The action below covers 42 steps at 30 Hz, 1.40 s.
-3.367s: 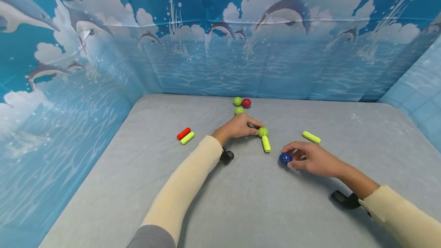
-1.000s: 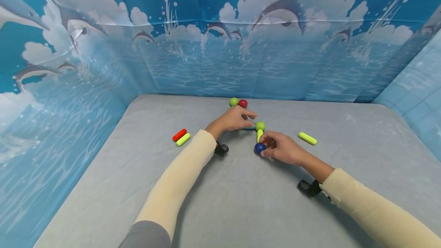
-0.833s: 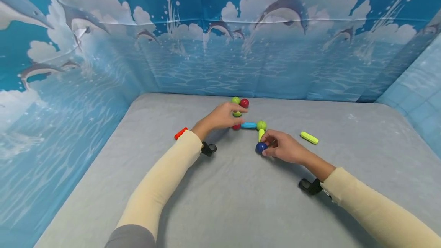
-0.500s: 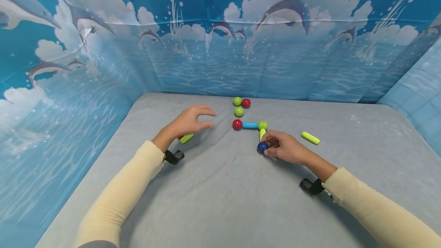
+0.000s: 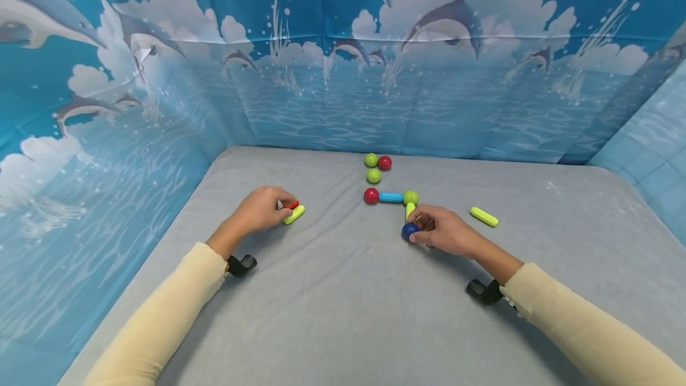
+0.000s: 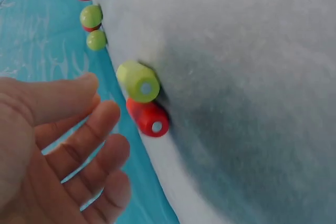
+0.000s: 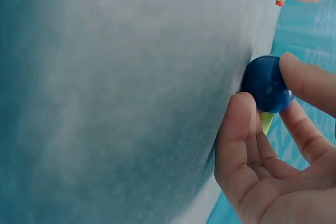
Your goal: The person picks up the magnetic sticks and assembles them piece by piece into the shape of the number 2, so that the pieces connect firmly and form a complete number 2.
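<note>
Blue ball (image 5: 408, 232): head view first, and it sits on the grey cloth (image 5: 343, 314) at the near end of the middle yellow stick (image 5: 410, 211); whether the two touch, I cannot tell.
Right hand (image 5: 445, 231): pinching that blue ball between thumb and fingers.
Joined row: up the middle yellow stick to a seamed green ball (image 5: 410, 198), then off left along a blue stick (image 5: 391, 197) to the front red ball (image 5: 371, 196).
Back cluster: near green ball (image 5: 373, 176), far green ball (image 5: 371, 160) and rear red ball (image 5: 384, 163), bunched towards the dolphin curtain (image 5: 321, 94).
Far right: a lone yellow stick (image 5: 484, 217), beyond the right hand and well apart from the row.
Left hand (image 5: 259, 208): over at the red stick (image 5: 295, 204) and the left yellow stick (image 5: 294, 215), which lie side by side.
Left wrist view: thumb and loosely bent fingers show just beside both sticks, nothing in their grasp, stick ends facing us.
Right wrist view: blue ball snug between thumb and fingertips, a yellow sliver showing behind it.
</note>
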{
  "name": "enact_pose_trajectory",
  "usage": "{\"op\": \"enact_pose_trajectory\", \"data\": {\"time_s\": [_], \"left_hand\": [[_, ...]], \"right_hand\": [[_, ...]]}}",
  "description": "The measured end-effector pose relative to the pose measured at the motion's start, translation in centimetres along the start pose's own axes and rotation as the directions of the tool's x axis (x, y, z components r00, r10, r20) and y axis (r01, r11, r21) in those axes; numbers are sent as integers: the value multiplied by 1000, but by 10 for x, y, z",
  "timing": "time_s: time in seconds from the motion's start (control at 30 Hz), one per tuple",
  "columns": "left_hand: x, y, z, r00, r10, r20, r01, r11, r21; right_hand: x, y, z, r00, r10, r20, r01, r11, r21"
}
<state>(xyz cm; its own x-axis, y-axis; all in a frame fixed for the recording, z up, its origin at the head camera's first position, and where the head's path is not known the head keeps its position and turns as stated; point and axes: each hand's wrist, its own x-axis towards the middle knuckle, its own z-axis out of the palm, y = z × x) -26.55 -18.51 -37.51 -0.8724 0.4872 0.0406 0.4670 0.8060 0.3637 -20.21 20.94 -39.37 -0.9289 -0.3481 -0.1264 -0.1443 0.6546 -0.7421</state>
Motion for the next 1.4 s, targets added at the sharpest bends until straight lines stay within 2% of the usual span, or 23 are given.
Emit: {"op": "enact_pose_trajectory", "data": {"time_s": [0.13, 0.27, 0.4, 0.6, 0.83, 1.1, 1.4], "left_hand": [[6, 2, 7, 999, -41, 33, 39, 998, 54], [9, 7, 9, 993, -90, 71, 86, 994, 61], [8, 9, 8, 991, -106, 79, 102, 994, 49], [6, 6, 10, 995, -69, 78, 66, 997, 35], [6, 7, 16, 993, 50, 106, -59, 995, 80], [3, 11, 20, 994, 70, 86, -70, 998, -8], [1, 11, 22, 991, 106, 82, -104, 994, -21]], "right_hand": [[0, 0, 1, 1000, 8, -13, -8, 1000, 17], [0, -2, 2, 1000, 19, -14, -19, 999, 30], [1, -3, 1, 1000, 28, -9, -27, 999, 34], [1, -3, -1, 999, 37, 4, -37, 998, 50], [-2, 0, 0, 1000, 19, -2, -19, 999, 47], [0, 0, 3, 1000, 28, 2, -28, 998, 52], [1, 1, 2, 999, 34, 14, -35, 997, 75]]}}
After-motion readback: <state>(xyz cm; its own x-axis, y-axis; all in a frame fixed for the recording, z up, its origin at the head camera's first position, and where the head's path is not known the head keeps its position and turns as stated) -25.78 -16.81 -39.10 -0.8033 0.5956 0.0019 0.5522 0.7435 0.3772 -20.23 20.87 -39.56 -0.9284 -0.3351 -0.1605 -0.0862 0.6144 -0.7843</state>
